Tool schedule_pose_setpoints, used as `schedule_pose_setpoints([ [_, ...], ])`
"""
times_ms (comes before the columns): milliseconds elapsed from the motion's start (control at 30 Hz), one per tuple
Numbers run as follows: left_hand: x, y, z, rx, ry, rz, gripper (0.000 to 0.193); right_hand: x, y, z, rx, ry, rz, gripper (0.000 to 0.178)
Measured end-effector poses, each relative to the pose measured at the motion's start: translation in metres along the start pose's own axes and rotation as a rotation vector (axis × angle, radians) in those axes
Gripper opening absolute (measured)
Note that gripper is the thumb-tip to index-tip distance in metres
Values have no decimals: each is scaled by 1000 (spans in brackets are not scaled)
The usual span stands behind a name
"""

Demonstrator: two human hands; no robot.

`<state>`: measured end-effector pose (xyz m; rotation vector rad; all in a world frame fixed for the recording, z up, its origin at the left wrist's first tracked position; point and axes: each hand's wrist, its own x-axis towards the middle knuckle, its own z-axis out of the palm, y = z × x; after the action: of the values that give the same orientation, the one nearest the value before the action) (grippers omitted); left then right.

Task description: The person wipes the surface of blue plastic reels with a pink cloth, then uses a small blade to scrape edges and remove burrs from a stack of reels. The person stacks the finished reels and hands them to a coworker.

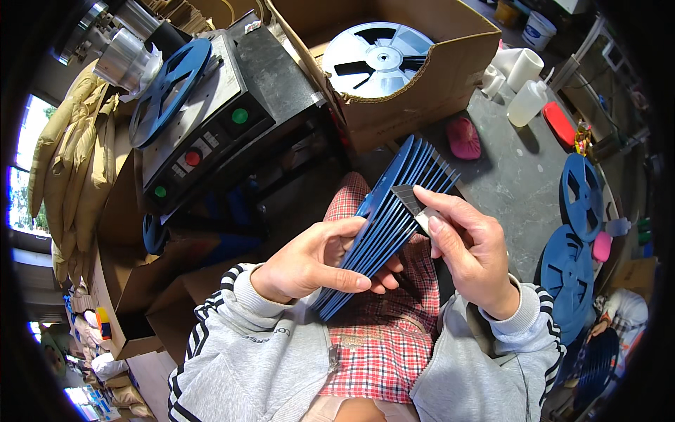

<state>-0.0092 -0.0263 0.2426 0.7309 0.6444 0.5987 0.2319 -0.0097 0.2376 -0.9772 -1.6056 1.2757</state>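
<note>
My left hand (pixel 306 261) grips a fanned stack of thin blue plastic reels (pixel 373 243), thumb on the near side and fingertips showing beyond it. The stack stands tilted on edge above my lap, its upper end leaning right. Pinched between the thumb and fingers of my right hand (pixel 472 246) is a dark blade (pixel 406 197) with a pale wrapped end. Its tip lies against or just over the reels' edges; I cannot tell whether it touches. A red plaid apron (pixel 380 359) covers my lap below.
Ahead, a cardboard box (pixel 415 105) holds silvery-white reels (pixel 383 60). A machine with green and red buttons (pixel 211 148) stands left, a blue reel (pixel 172 91) on it. The grey table (pixel 503 190) carries bottles (pixel 527 103) and blue reels (pixel 568 278). Another person (pixel 622 316) is at lower right.
</note>
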Motion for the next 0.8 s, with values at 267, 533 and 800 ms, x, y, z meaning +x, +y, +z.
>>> schedule_pose_setpoints([
  [267,0,-2,-3,-11,5,1,61,1,7,1,-11,-35,-53,33],
  [533,1,-2,-3,10,22,-10,59,-1,2,4,-104,-82,-123,33],
  [800,2,-5,-5,25,23,10,57,-7,0,7,-119,-208,-218,38],
])
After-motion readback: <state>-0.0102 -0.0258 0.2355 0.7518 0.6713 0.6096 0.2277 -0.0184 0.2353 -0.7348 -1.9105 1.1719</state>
